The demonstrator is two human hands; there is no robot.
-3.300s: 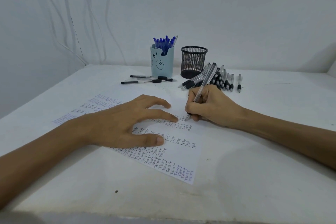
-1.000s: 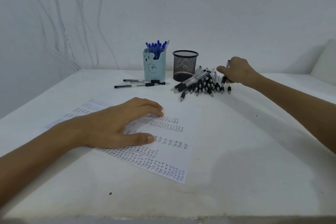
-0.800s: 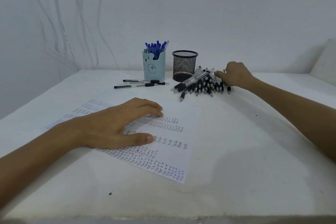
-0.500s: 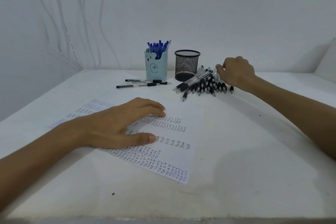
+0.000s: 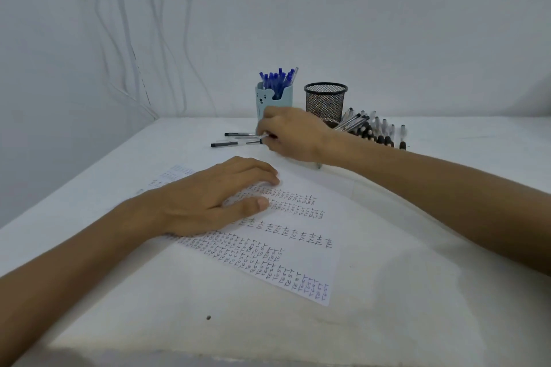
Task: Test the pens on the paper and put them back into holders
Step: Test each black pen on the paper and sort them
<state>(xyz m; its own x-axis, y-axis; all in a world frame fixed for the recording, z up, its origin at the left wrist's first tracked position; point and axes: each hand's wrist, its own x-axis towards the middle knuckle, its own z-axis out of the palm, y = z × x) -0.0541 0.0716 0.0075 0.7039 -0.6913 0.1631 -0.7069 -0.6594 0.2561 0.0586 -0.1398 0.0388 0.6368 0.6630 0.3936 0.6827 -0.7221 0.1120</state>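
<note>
DESK: What sits nearest the lens?

PHOTOGRAPHER: The left hand (image 5: 205,199), palm down on the paper (image 5: 343,226), fingers loosely spread and flat, gripping nothing. The sheet lies on a white table (image 5: 387,322) and carries rows of the handwritten word "test".

DESK: And the other hand?

PHOTOGRAPHER: The right hand (image 5: 293,137) reaches across beyond the sheet, fingers curled down at the right-hand ends of the loose pens (image 5: 235,144). I cannot tell whether it pinches one or only touches them. Those pens lie flat, long axis running left to right, their dark ends to the left.

DESK: Farther back?

PHOTOGRAPHER: The blue bear holder (image 5: 274,100), just behind the fingers, holds blue pens (image 5: 277,79) standing upright. Beside it, on the right, stands a black mesh holder (image 5: 325,101). Right of that, a pile of black pens (image 5: 378,132) lies on the table, most running near to far with dark ends toward the camera. A few slant toward the mesh holder.
</note>
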